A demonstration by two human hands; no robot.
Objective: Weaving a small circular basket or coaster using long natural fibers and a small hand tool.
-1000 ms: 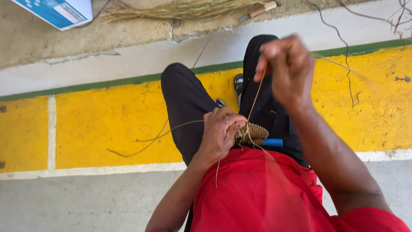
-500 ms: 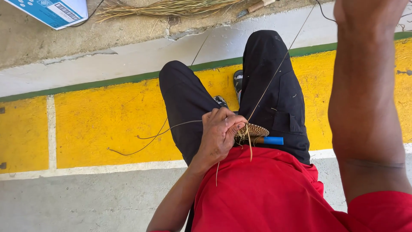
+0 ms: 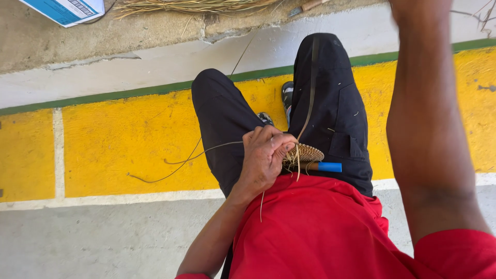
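One small woven disc point(image 3: 306, 153) lay on the lap, and one blue-tipped tool point(image 3: 324, 167) lay beside it. One hand point(image 3: 264, 157) was in view; the other was out of frame above. Two shoes point(image 3: 287, 96) showed between the legs. One blue-and-white box point(image 3: 64, 9) and one bundle of dry straw point(image 3: 196, 6) sat on the ledge

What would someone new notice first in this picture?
Probably the red shirt filling the bottom, against the bright yellow floor band. At centre, the left hand pinches a small woven disc on the lap, loose fibres trailing left. The right arm rises out of view at top right.
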